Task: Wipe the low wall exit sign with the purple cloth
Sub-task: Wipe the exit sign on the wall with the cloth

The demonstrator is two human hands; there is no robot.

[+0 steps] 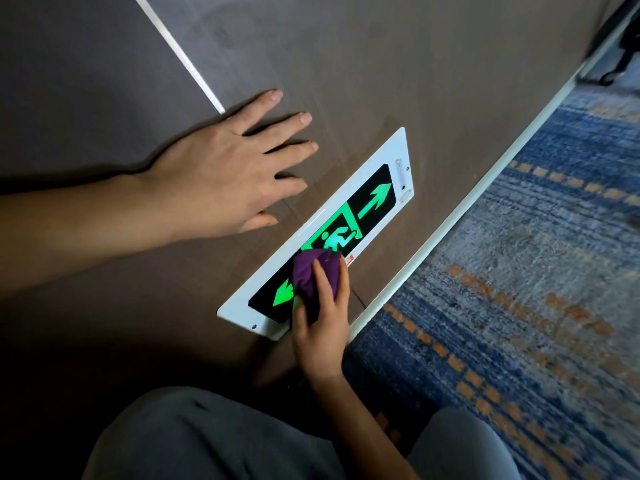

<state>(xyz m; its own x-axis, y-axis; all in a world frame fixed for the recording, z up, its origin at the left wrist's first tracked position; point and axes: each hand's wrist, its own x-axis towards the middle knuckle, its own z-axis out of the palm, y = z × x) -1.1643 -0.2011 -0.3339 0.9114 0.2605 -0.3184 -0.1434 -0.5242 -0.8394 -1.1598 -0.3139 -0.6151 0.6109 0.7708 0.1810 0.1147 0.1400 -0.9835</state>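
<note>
Purple cloth (313, 282) is sitting bunched into a wad under the right hand (322, 334), whose fingers (327, 289) are curling over it and clamping it — a closed grip on the fabric, thumb on one side and the rest draped across the top. That bunching is giving the palm a firm pad to push with, by the look of it, and the wad is pressing flat against the exit sign (322, 233), covering the patch between the left-pointing green arrow (282, 296) and the running figure (334, 239).

Out from there, the left hand (225, 174) is lying spread and empty on the brown wall panel (398, 74), fingers splayed, just beside the sign's upper edge without touching it — probably bracing the person, who is crouching low with grey-clad knees (214, 441) close to the wall.

The sign itself is mounted low on the wall, just above the pale skirting strip (460, 216) and the blue patterned carpet (519, 306). Its long axis is running along the wall, parallel to that skirting, slanting in this view from lower left to upper right, with a second arrow (375, 199) pointing toward the far end. Most of that far half is lying uncovered, so I'd judge the wipe is having to travel lengthwise along it.
</note>
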